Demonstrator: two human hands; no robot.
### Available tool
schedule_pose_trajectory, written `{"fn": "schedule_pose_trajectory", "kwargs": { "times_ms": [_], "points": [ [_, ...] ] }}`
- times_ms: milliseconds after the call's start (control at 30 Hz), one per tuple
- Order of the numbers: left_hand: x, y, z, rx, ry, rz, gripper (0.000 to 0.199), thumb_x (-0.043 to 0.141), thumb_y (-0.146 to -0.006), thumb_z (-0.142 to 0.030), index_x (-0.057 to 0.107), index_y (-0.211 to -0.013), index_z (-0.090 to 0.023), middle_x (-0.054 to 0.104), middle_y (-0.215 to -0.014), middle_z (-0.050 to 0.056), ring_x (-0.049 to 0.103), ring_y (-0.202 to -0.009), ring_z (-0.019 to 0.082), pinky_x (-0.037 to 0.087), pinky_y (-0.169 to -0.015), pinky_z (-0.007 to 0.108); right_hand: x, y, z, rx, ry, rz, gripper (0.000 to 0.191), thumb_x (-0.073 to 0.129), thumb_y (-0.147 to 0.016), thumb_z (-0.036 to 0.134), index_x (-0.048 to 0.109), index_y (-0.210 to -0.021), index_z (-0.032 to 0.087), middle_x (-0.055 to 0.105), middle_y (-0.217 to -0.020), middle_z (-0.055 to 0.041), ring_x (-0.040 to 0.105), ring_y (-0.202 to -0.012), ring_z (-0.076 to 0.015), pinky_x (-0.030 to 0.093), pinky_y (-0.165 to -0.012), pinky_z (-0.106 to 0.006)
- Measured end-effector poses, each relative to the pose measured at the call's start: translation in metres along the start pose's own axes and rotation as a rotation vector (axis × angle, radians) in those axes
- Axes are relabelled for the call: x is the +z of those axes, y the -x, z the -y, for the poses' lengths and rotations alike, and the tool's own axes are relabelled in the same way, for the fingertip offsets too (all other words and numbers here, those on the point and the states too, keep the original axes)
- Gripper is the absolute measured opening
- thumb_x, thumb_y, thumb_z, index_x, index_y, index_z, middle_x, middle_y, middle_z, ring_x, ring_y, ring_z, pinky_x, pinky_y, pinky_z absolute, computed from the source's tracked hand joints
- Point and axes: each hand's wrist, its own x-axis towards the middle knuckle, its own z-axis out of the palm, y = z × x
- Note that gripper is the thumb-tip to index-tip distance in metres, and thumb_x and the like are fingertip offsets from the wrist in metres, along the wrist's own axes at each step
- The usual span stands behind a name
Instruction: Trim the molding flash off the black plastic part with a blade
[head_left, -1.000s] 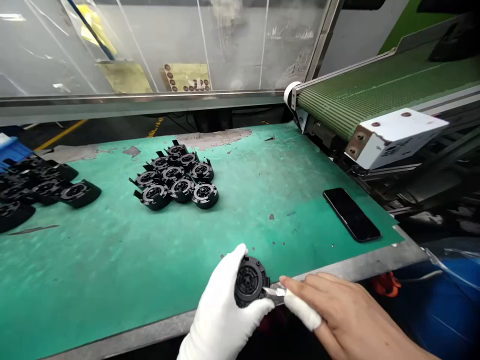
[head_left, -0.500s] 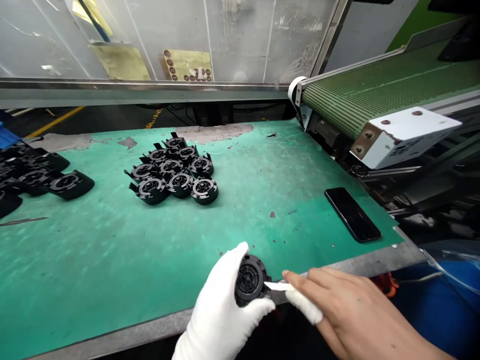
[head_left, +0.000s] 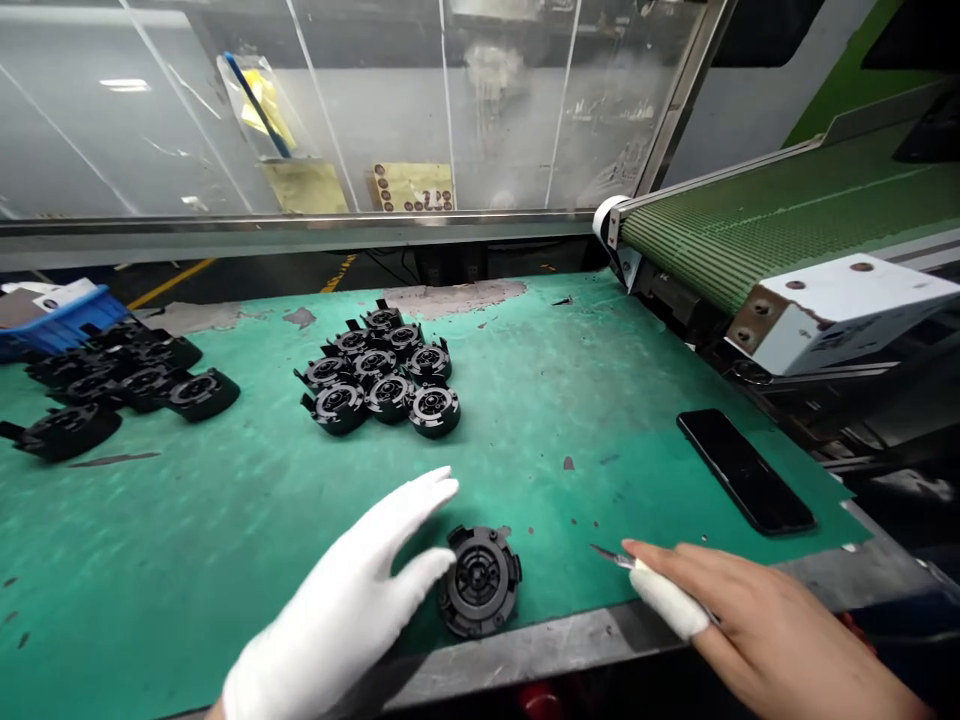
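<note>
A round black plastic part [head_left: 480, 580] lies at the front edge of the green mat [head_left: 555, 370]. Just left of it is my left hand [head_left: 360, 590] in a white glove, thumb and fingers apart, the thumb tip close to the part's rim. My bare right hand [head_left: 750, 620], with a white cover on one finger, is closed around a thin knife [head_left: 616, 556], its pointed blade directed left toward the part. Several similar black parts [head_left: 375, 370] stand grouped farther back on the mat.
More black parts [head_left: 142, 375] sit at the left beside a blue bin [head_left: 67, 318]. A black phone [head_left: 742, 470] lies at the right. A green conveyor [head_left: 780, 220] with a white bracket [head_left: 840, 312] stands at the back right.
The black part has gone from my left hand's grasp onto the mat, and that hand has opened and moved left. My right hand has drawn the knife away to the right. The view has shifted.
</note>
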Motion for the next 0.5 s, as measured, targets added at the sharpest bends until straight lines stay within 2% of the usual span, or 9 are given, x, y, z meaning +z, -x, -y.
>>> {"fn": "schedule_pose_trajectory", "kwargs": {
  "times_ms": [100,167,233,300,367,500],
  "points": [
    [0.021,0.016,-0.001,-0.172,0.069,-0.028,0.104,0.083,-0.062,-0.031,0.038,-0.156,-0.034,0.044,-0.159,0.002,0.045,-0.145,0.037,0.036,-0.121,0.054,0.004,-0.01,0.017,-0.122,-0.062,0.02,0.061,0.051,-0.078,0.009,0.062,-0.134,0.032,0.08,-0.105,-0.0002,0.076,-0.085,-0.0199,0.063,-0.065,-0.026],
    [0.043,0.024,-0.004,-0.23,0.154,-0.008,0.117,0.084,-0.056,-0.022,0.03,-0.159,-0.033,0.043,-0.16,0.006,0.045,-0.144,0.038,0.042,-0.118,0.054,0.006,-0.02,0.031,-0.167,-0.094,0.09,0.067,0.051,-0.074,0.006,0.06,-0.136,0.031,0.078,-0.096,-0.0003,0.073,-0.081,-0.0197,0.061,-0.064,-0.026],
    [0.063,0.029,-0.005,-0.236,0.203,-0.014,0.112,0.083,-0.059,-0.023,0.033,-0.158,-0.03,0.047,-0.157,0.008,0.047,-0.142,0.038,0.041,-0.119,0.054,0.007,-0.03,0.042,-0.16,-0.096,0.144,0.066,0.053,-0.078,0.007,0.058,-0.139,0.031,0.074,-0.09,0.0001,0.07,-0.079,-0.0198,0.058,-0.061,-0.027],
    [0.075,0.03,-0.003,-0.217,0.202,-0.029,0.104,0.084,-0.063,-0.03,0.038,-0.156,-0.026,0.05,-0.154,0.01,0.048,-0.142,0.037,0.038,-0.121,0.054,0.008,-0.039,0.049,-0.149,-0.074,0.149,0.065,0.053,-0.079,0.007,0.058,-0.139,0.031,0.072,-0.09,-0.0001,0.068,-0.079,-0.0204,0.055,-0.062,-0.029],
    [0.079,0.029,-0.002,-0.209,0.187,-0.026,0.1,0.084,-0.065,-0.033,0.04,-0.154,-0.026,0.052,-0.152,0.011,0.049,-0.141,0.037,0.039,-0.121,0.055,0.008,-0.046,0.052,-0.145,-0.046,0.153,0.068,0.052,-0.075,0.005,0.059,-0.137,0.031,0.072,-0.091,0.0001,0.067,-0.08,-0.0204,0.053,-0.065,-0.03],
    [0.073,0.027,-0.002,-0.211,0.139,0.023,0.094,0.079,-0.067,-0.025,0.04,-0.153,-0.024,0.05,-0.154,0.011,0.047,-0.143,0.035,0.039,-0.122,0.056,0.005,-0.054,0.053,-0.132,-0.01,0.217,0.072,0.052,-0.069,0.005,0.061,-0.135,0.034,0.071,-0.09,0.0019,0.068,-0.079,-0.0202,0.051,-0.064,-0.031]
  ]
}}
